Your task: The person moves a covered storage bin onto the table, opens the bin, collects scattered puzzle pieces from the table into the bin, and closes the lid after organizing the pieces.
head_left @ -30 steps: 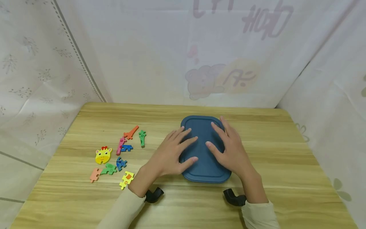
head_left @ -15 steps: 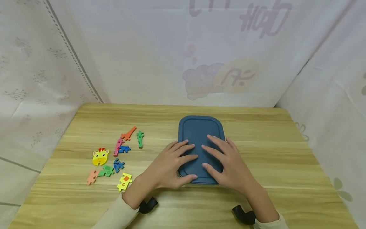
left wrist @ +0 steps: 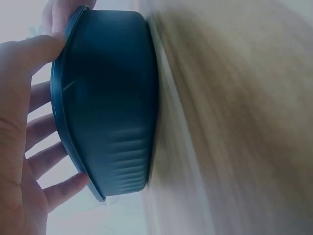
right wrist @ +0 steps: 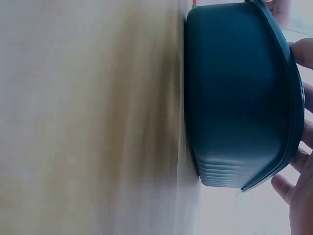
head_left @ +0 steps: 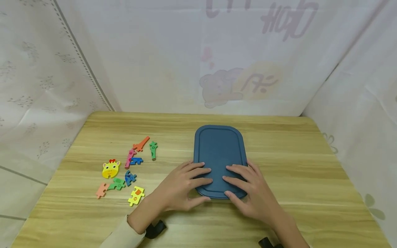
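A dark blue storage box with a rounded lid (head_left: 220,148) stands on the table (head_left: 310,165), its long side running away from me. My left hand (head_left: 184,186) rests on the lid's near left part, fingers spread and thumb at the front edge. Opposite it, my right hand (head_left: 255,194) lies over the near right part with its fingertips on the lid. In the left wrist view the ribbed side wall of the box (left wrist: 107,88) shows, and the left fingers reach over the rim. The right wrist view shows the right fingers along the rim above the box wall (right wrist: 234,93).
Left of the box lie several colourful puzzle pieces: a yellow giraffe head (head_left: 111,169), a yellow piece (head_left: 136,196), a pink piece (head_left: 130,158), a green piece (head_left: 153,150) and others. Patterned white cloth (head_left: 155,58) hangs behind the table.
Both hands have slid along the lid from its middle towards the near edge. The box and the puzzle pieces stay where they were.
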The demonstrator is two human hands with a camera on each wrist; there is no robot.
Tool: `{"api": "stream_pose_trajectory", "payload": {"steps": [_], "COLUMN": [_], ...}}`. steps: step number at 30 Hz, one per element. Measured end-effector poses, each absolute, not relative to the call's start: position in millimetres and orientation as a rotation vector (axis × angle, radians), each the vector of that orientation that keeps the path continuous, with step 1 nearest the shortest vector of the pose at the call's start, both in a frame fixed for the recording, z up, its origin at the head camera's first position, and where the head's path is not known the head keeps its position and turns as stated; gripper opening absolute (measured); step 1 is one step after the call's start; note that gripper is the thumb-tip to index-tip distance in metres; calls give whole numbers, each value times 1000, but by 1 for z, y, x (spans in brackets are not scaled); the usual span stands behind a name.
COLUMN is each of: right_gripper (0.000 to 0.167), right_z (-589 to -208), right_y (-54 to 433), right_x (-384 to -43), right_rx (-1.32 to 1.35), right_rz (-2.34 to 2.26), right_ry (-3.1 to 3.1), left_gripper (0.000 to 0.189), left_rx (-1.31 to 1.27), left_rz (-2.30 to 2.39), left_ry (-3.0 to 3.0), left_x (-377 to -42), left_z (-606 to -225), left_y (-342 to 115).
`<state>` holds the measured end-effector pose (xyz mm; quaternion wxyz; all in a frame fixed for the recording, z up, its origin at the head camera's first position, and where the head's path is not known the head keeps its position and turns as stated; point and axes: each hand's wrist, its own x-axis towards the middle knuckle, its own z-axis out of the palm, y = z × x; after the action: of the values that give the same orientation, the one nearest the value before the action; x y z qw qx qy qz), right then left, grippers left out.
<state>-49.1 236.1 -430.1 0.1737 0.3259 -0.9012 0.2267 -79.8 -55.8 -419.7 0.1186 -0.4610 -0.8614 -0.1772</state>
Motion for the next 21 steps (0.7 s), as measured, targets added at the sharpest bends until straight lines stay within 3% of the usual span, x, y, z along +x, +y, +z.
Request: {"api": "stream_pose_trajectory", "payload": {"steps": [13, 21], "right_gripper": [53, 53], "right_z": [-430, -430], "right_y": [240, 245], "right_x": [-37, -37], "right_rx": [967, 972], "right_rz": [675, 696], "right_ry": [-2550, -2533], "left_gripper": [46, 44], "left_rx": [-1373, -1350], "left_rz": [-552, -580], "left_ry": [-2436, -2423], "left_x": [-76, -74], "left_z": [-424, -424], "left_y": [-62, -60]}}
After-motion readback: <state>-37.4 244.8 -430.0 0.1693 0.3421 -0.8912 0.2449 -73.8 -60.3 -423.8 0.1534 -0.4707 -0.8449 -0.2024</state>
